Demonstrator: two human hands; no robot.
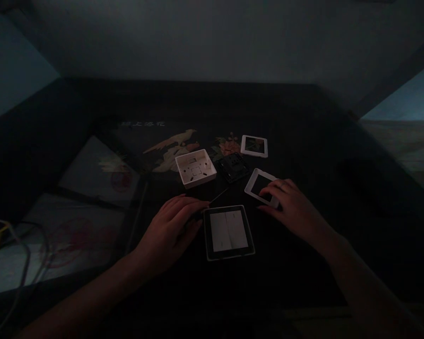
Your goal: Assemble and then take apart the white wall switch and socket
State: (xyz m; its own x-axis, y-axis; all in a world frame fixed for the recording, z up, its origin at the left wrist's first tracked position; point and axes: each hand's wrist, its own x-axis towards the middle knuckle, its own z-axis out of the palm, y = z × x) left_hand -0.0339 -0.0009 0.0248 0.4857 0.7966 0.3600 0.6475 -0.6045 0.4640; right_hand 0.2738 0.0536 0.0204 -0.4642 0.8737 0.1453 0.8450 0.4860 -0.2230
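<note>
My left hand (171,223) is closed around a thin rod-like tool (219,194), probably a screwdriver; its shaft sticks out past the fingertips and its handle is hidden. Just right of that hand lies a square switch panel (229,230) with a dark border and a pale middle. With thumb and fingers, my right hand (293,207) grips the right side of a white square frame (250,185), which is low over the table or resting on it. Beyond the hands are an open white mounting box (197,172) and a black socket insert (233,167).
A second white frame (255,154) lies farther back on the dark, glossy table (297,282). The tabletop carries a bird-and-flower picture (176,143) and reflections. Cables (24,254) run along the left edge. A pale wall (198,42) rises behind. The scene is very dim.
</note>
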